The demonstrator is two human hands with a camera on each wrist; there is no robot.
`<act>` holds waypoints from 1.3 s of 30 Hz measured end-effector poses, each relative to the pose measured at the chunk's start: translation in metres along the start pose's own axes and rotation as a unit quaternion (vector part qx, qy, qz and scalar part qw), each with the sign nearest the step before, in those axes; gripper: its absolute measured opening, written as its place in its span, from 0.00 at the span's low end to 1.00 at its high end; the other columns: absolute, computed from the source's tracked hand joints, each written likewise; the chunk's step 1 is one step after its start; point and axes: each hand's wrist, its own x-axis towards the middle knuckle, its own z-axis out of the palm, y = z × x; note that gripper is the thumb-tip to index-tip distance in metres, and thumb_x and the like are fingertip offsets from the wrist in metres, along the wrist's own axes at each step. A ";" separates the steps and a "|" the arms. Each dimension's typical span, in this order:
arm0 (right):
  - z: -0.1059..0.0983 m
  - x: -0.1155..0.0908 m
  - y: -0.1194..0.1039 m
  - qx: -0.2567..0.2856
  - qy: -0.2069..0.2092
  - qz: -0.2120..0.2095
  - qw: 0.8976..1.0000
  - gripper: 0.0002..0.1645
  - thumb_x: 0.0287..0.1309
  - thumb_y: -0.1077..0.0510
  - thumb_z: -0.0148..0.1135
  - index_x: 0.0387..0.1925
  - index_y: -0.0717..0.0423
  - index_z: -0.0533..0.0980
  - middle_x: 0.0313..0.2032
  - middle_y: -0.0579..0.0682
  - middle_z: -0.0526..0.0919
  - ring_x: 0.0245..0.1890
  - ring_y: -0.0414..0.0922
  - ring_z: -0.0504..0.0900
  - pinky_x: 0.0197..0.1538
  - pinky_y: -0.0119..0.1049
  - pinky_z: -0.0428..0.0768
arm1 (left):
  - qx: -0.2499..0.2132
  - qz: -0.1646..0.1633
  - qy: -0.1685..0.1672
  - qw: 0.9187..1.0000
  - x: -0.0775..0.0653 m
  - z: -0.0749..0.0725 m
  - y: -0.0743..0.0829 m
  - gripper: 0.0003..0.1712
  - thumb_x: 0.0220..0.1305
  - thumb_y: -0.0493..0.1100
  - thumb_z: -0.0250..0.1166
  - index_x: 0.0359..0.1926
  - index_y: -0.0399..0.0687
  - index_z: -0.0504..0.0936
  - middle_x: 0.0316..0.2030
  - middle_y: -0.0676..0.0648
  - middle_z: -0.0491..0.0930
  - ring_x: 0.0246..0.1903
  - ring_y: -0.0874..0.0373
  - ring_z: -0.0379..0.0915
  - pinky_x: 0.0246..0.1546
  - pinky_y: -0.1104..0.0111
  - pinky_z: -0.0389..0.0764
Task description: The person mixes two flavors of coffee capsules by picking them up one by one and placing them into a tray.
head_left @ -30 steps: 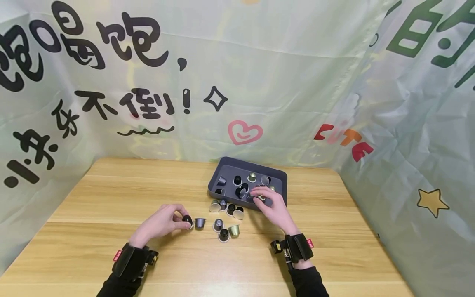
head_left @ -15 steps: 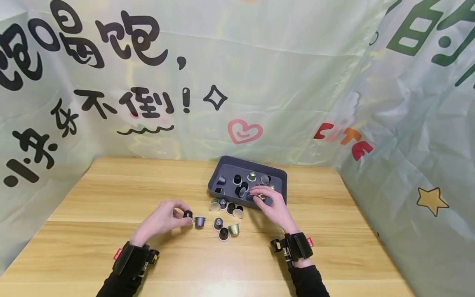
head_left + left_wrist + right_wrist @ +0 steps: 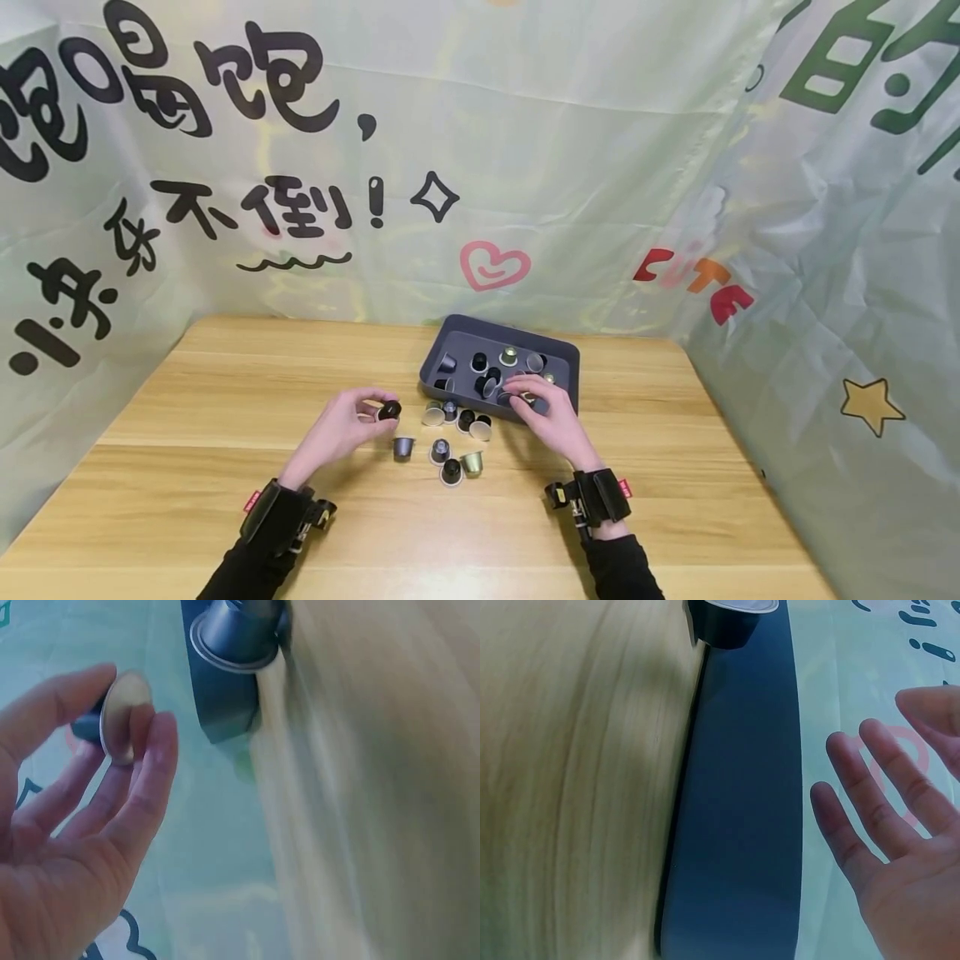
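Thumb and fingers of the left hand (image 3: pixel 347 427) pinch a black coffee capsule (image 3: pixel 389 410) above the table, left of the tray. In the left wrist view the held capsule's round foil lid (image 3: pixel 126 720) faces the camera side, its dark body partly behind the fingers. Over the front right part of the dark grey tray (image 3: pixel 429 367) hangs the right hand (image 3: pixel 553 417); the right wrist view shows its fingers loosely spread, holding nothing. Inside the tray lie several capsules, among them a green one (image 3: pixel 508 356) and a black one (image 3: pixel 479 362). Some are hidden by the right hand.
Just below the left hand stands a grey capsule (image 3: pixel 402 448). A blue-grey capsule (image 3: pixel 440 451), a black capsule (image 3: pixel 451 472) and a light green capsule (image 3: pixel 472 463) cluster to its right. Several more, including a clear-lidded capsule (image 3: pixel 481 429), lie along the tray's front. A printed curtain (image 3: pixel 600 167) encloses the table.
The left hand has lifted the black capsule from beside the grey one and carried it up and right, toward the tray. The right hand has hardly moved.
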 end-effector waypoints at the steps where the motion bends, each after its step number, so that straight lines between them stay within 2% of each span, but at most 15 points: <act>1: 0.000 0.000 0.000 0.000 -0.001 0.002 1.000 0.12 0.63 0.65 0.65 0.46 0.53 0.85 0.53 0.56 0.86 0.57 0.52 0.82 0.58 0.48 0.81 | -0.007 -0.001 0.008 1.000 0.002 0.001 0.002 0.23 0.57 0.36 0.73 0.55 0.38 0.82 0.51 0.34 0.84 0.45 0.46 0.84 0.43 0.63 0.89; 6: 0.000 -0.001 0.000 0.004 -0.014 0.016 1.000 0.11 0.66 0.61 0.64 0.48 0.51 0.85 0.55 0.55 0.85 0.58 0.50 0.81 0.61 0.48 0.79 | -0.025 0.002 0.044 0.999 0.014 0.005 0.009 0.24 0.57 0.36 0.72 0.56 0.38 0.81 0.54 0.34 0.83 0.44 0.47 0.85 0.38 0.70 0.87; 11: 0.001 -0.001 0.001 0.003 -0.017 0.011 1.000 0.11 0.66 0.61 0.64 0.48 0.51 0.85 0.54 0.54 0.85 0.58 0.50 0.81 0.62 0.47 0.79 | -0.022 0.014 0.060 0.998 0.028 0.011 0.014 0.25 0.57 0.35 0.72 0.57 0.39 0.81 0.55 0.34 0.83 0.44 0.45 0.85 0.37 0.70 0.87; 20: 0.002 -0.001 0.000 0.010 -0.023 0.001 1.000 0.11 0.66 0.62 0.63 0.48 0.51 0.85 0.54 0.56 0.85 0.58 0.49 0.81 0.62 0.37 0.78 | -0.022 0.009 0.054 0.998 0.053 0.020 0.025 0.26 0.58 0.34 0.71 0.59 0.40 0.81 0.59 0.34 0.80 0.43 0.46 0.86 0.37 0.65 0.88; 23: 0.002 -0.002 -0.001 0.011 -0.027 -0.002 1.000 0.11 0.67 0.61 0.62 0.48 0.54 0.84 0.54 0.58 0.85 0.58 0.50 0.81 0.62 0.38 0.79 | -0.016 0.016 0.054 0.998 0.064 0.022 0.028 0.26 0.57 0.34 0.71 0.59 0.39 0.80 0.59 0.34 0.80 0.43 0.44 0.85 0.37 0.65 0.88; 27: 0.003 -0.002 0.000 0.011 -0.028 -0.009 1.000 0.12 0.66 0.61 0.63 0.48 0.59 0.84 0.53 0.56 0.86 0.57 0.51 0.82 0.62 0.40 0.79 | -0.002 0.030 0.054 0.998 0.081 0.026 0.032 0.26 0.57 0.32 0.70 0.58 0.37 0.81 0.58 0.34 0.81 0.41 0.44 0.85 0.32 0.69 0.86; 30: 0.004 -0.002 0.001 0.008 -0.028 -0.008 1.000 0.11 0.64 0.62 0.64 0.47 0.57 0.84 0.51 0.53 0.87 0.54 0.49 0.84 0.61 0.42 0.80 | 0.006 0.035 0.050 0.998 0.094 0.029 0.035 0.25 0.58 0.31 0.70 0.58 0.37 0.81 0.56 0.34 0.82 0.35 0.47 0.85 0.25 0.73 0.80; 34: 0.006 -0.002 0.001 0.002 -0.027 -0.006 1.000 0.11 0.63 0.63 0.65 0.47 0.56 0.85 0.48 0.51 0.88 0.50 0.48 0.85 0.57 0.43 0.83 | 0.019 0.034 0.036 0.999 0.108 0.036 0.038 0.24 0.59 0.30 0.69 0.58 0.37 0.81 0.55 0.34 0.83 0.28 0.54 0.82 0.21 0.75 0.74; 36: 0.007 -0.002 0.001 0.002 -0.028 -0.006 1.000 0.11 0.63 0.63 0.65 0.46 0.58 0.84 0.47 0.51 0.88 0.48 0.47 0.85 0.55 0.40 0.84 | 0.032 0.035 0.030 0.998 0.114 0.039 0.040 0.24 0.60 0.31 0.68 0.58 0.36 0.81 0.54 0.34 0.83 0.27 0.58 0.79 0.22 0.75 0.72; 39: 0.007 -0.001 -0.001 0.002 -0.028 -0.005 1.000 0.11 0.63 0.63 0.65 0.46 0.60 0.84 0.46 0.51 0.89 0.48 0.48 0.85 0.54 0.36 0.83 | 0.055 0.040 0.025 0.997 0.120 0.044 0.043 0.23 0.60 0.32 0.68 0.58 0.37 0.81 0.52 0.35 0.84 0.28 0.58 0.75 0.28 0.73 0.73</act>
